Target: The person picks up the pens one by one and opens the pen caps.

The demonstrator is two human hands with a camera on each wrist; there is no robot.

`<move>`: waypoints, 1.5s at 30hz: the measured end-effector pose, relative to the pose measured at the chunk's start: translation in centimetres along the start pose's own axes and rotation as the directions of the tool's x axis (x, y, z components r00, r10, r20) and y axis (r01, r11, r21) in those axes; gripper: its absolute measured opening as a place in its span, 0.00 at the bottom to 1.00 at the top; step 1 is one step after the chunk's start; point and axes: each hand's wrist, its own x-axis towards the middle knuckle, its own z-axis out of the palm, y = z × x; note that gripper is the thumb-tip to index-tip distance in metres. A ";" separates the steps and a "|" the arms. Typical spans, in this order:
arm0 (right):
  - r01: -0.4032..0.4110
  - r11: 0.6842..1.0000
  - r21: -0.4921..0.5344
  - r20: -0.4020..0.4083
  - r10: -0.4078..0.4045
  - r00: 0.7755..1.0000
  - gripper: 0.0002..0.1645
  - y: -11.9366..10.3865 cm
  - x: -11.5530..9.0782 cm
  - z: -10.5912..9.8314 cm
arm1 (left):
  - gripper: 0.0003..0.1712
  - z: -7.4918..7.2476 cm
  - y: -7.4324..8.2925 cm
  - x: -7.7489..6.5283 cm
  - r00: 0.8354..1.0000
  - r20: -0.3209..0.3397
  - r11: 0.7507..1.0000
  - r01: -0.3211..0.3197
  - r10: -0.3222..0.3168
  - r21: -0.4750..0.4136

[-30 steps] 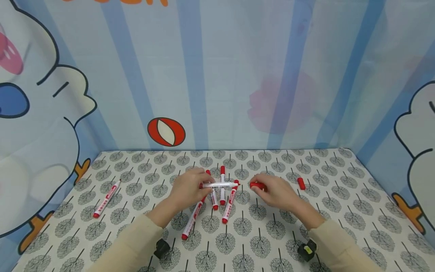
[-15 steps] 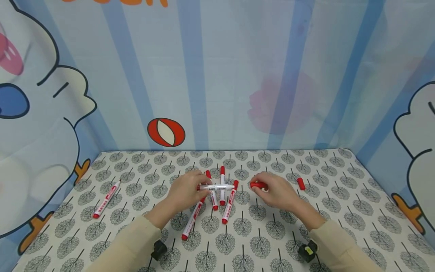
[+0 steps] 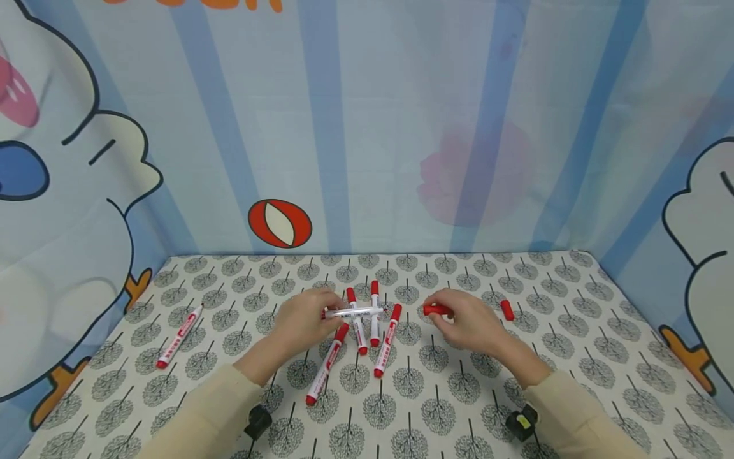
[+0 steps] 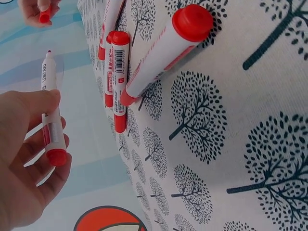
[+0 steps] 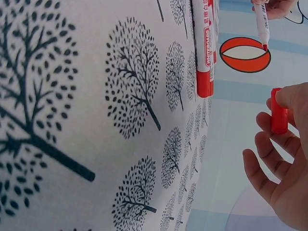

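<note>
My left hand point(image 3: 306, 317) grips an uncapped whiteboard marker point(image 4: 50, 77) with a white barrel, a red end and a bare red tip. In the head view the marker lies level, its tip toward the right hand. My right hand point(image 3: 466, 317) pinches a red marker cap point(image 5: 278, 111) between thumb and fingers, apart from the marker. Below and between the hands, several capped red-and-white markers point(image 3: 387, 341) lie on the cloth, one of them point(image 3: 327, 364) nearest the left forearm.
A tree-patterned cloth point(image 3: 436, 408) covers the table. On the left lies another uncapped marker point(image 3: 180, 336). A loose red cap point(image 3: 507, 310) lies to the right of the right hand. Behind the table hangs a printed blue curtain point(image 3: 378, 127).
My left hand has drawn leftward with the marker, widening its distance from the cap. The right hand has stayed almost still, holding the cap.
</note>
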 end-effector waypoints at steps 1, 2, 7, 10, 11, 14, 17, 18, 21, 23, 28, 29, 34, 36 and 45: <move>-0.001 1.000 0.001 0.001 0.001 1.000 0.11 0.0 0.0 -0.1 | 0.08 0.0 -0.1 0.0 1.000 -0.003 1.000 0.004 -0.004 0.003; -0.001 1.000 0.001 0.001 0.001 1.000 0.11 0.0 0.0 -0.1 | 0.09 0.0 -0.2 -0.1 1.000 -0.005 1.000 0.012 -0.012 0.005; -0.007 1.000 -0.009 0.009 0.007 1.000 0.11 0.0 -0.1 -0.3 | 0.08 -0.1 -0.8 -0.3 0.998 0.003 0.998 0.062 -0.062 0.008; -0.007 1.000 -0.012 0.012 0.007 1.000 0.12 0.0 -0.1 -0.3 | 0.07 -0.3 -1.0 -0.5 0.996 0.008 0.996 0.094 -0.094 0.001; -0.006 1.000 -0.012 0.013 0.006 1.000 0.12 0.0 -0.1 -0.3 | 0.07 -0.3 -1.1 -0.6 0.994 0.012 0.994 0.105 -0.105 -0.001; -0.002 1.000 -0.013 0.012 0.002 1.000 0.13 0.0 -0.2 -0.3 | 0.06 -0.5 -1.4 -0.9 0.991 0.016 0.991 0.136 -0.136 0.013; -0.002 1.000 -0.013 0.013 0.002 1.000 0.13 0.1 -0.2 -0.3 | 0.07 -0.7 -1.9 -1.1 0.986 0.020 0.985 0.167 -0.168 0.042; -0.005 1.000 -0.014 0.014 0.005 1.000 0.13 0.1 -0.2 -0.4 | 0.07 -0.6 -2.1 -1.2 0.984 0.019 0.983 0.176 -0.177 0.052; -0.015 1.000 -0.020 0.021 0.015 1.000 0.14 0.2 -0.3 -0.4 | 0.08 -0.7 -2.6 -1.3 0.980 0.016 0.979 0.198 -0.199 0.057; -0.021 0.999 -0.024 0.026 0.021 0.999 0.14 0.2 -0.3 -0.4 | 0.09 -0.8 -3.0 -1.4 0.978 0.014 0.977 0.206 -0.207 0.058; -0.014 0.999 -0.038 0.024 0.015 1.000 0.13 0.4 -0.3 -0.4 | 0.11 -1.2 -4.0 -1.9 0.974 0.016 0.973 0.225 -0.226 0.060; -0.011 0.999 -0.040 0.022 0.012 1.000 0.13 0.4 -0.3 -0.4 | 0.11 -1.2 -4.2 -1.9 0.973 0.017 0.971 0.230 -0.232 0.058; -0.006 0.999 -0.038 0.015 0.007 1.000 0.12 0.5 -0.3 -0.5 | 0.11 -1.5 -5.2 -2.5 0.969 0.012 0.967 0.246 -0.247 0.067; -0.006 0.999 -0.037 0.015 0.006 1.000 0.12 0.5 -0.3 -0.6 | 0.10 -1.7 -5.6 -2.8 0.969 0.006 0.967 0.246 -0.247 0.066; 0.006 0.999 -0.051 0.007 -0.006 1.000 0.13 0.5 -0.4 -0.6 | 0.11 -2.4 -6.8 -3.5 0.963 -0.009 0.961 0.270 -0.270 0.063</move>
